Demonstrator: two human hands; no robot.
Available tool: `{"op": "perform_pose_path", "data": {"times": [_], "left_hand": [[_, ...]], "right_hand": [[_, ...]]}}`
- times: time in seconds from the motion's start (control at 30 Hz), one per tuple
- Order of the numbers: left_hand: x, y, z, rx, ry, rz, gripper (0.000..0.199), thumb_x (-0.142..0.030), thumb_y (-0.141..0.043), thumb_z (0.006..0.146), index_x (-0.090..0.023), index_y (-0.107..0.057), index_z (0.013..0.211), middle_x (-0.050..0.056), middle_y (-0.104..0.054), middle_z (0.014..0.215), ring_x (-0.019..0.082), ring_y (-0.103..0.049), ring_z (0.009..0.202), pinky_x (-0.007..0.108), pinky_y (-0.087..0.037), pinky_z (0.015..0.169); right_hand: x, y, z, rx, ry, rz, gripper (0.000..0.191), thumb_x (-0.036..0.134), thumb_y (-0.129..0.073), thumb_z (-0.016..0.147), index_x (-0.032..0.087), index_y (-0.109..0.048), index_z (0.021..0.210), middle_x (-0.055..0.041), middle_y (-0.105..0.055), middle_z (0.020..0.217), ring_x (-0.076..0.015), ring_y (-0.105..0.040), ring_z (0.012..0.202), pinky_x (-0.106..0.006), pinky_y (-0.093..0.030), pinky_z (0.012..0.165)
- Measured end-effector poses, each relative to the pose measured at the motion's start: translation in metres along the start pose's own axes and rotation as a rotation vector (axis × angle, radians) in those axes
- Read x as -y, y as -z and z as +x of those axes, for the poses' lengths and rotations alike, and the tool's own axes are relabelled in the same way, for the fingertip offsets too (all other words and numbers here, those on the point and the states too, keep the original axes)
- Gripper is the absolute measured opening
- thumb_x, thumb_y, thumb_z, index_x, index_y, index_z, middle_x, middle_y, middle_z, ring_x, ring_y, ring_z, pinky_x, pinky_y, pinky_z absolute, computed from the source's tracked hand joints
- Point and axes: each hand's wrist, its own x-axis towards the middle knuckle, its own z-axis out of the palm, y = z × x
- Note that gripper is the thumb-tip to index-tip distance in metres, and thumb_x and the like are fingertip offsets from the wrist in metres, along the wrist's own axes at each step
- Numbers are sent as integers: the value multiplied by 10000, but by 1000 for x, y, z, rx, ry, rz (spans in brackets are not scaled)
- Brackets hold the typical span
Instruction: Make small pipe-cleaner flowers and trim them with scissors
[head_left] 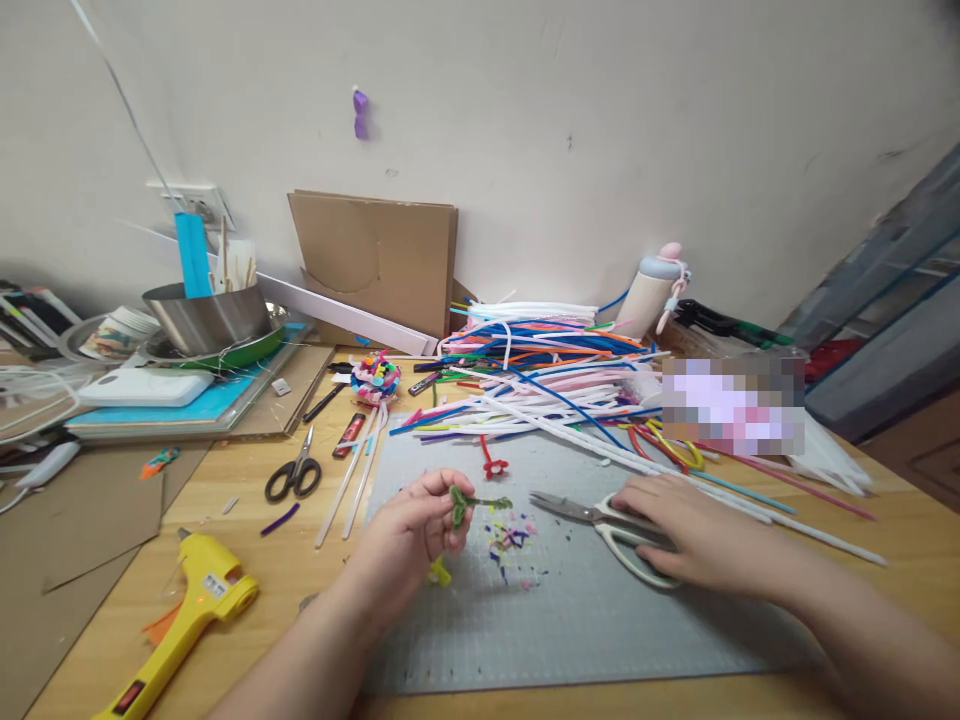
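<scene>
My left hand (416, 525) is closed over the grey cutting mat (465, 640), pinching a small green pipe-cleaner shape (459, 508) with looped ends. Its stem points right, above a scatter of tiny coloured clippings (510, 540). To the right, my right hand (686, 520) is closed around the handles of white-handled scissors (566, 508). Their blades point left, toward the green piece but apart from it. A red pipe-cleaner flower (494, 467) lies just beyond, and a yellow piece (439, 573) is partly hidden by my left hand.
Behind the mat is a pile of pipe cleaners (540, 400), with a bottle (651, 290) beside it. On the left lie a yellow glue gun (206, 585), black-handled scissors (294, 475) and glue sticks (352, 490). Cardboard (375, 265) leans on the wall near a metal bowl (206, 318).
</scene>
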Motion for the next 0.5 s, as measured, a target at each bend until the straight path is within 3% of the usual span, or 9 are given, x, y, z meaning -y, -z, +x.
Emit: {"op": "perform_pose_path", "data": {"times": [0.07,0.23,0.37,0.5], "left_hand": [[0,1,0,15,-2,-5,138,-174,-614,676,-133,-608,808,35,-538,678,95,-451,563,221,-319,536],[0,1,-1,-18,-7,-61,176,-162,-627,689,-142,-611,863,33,-543,716,100,-488,605,215,-334,551],[0,2,-1,-8,-3,-94,219,-163,-653,707,-151,-610,921,25,-544,716,91,-484,609,207,-342,561],[0,3,-1,30,-8,-75,123,-168,-655,727,-124,-623,837,18,-528,702,68,-453,586,199,-355,566]], "right_hand": [[1,1,0,2,-5,34,279,201,-517,719,227,-604,983,-62,-627,954,-235,-570,880,-382,-441,784],[6,8,7,-49,-1,305,308,302,-509,795,227,-535,1092,-65,-591,1078,-224,-548,959,-357,-435,830],[29,11,25,-153,-25,484,340,432,-625,714,210,-486,933,-19,-558,899,-185,-521,819,-311,-443,739],[51,9,41,-269,-43,335,503,484,-674,649,216,-466,1021,-50,-538,989,-223,-486,885,-346,-398,753]]}}
